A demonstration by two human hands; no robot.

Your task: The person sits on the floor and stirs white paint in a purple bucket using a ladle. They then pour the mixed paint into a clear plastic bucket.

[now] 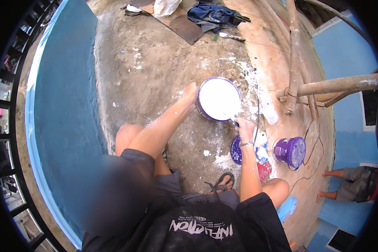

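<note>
In front of me a purple bucket (200, 106) stands on the rough ground, holding bright white paint or paste (219, 97). My left hand (190, 95) presses against the bucket's left side near the rim, its fingers partly hidden by glare and the bucket wall. My right hand (245, 128), smeared with white, is closed round the handle of a slim tool (233, 120) at the bucket's near right edge. The tool's far end dips into the white stuff, so its kind does not show. Beside my right forearm lies a round purple lid (236, 151).
A second purple bucket (290, 152) stands to the right, near a red piece of wrapping (264, 171). Bamboo poles (332, 86) jut in at right. A low blue wall (65, 113) runs along the left. Dark cloth (216, 16) lies far ahead. Another person (355, 185) stands at far right.
</note>
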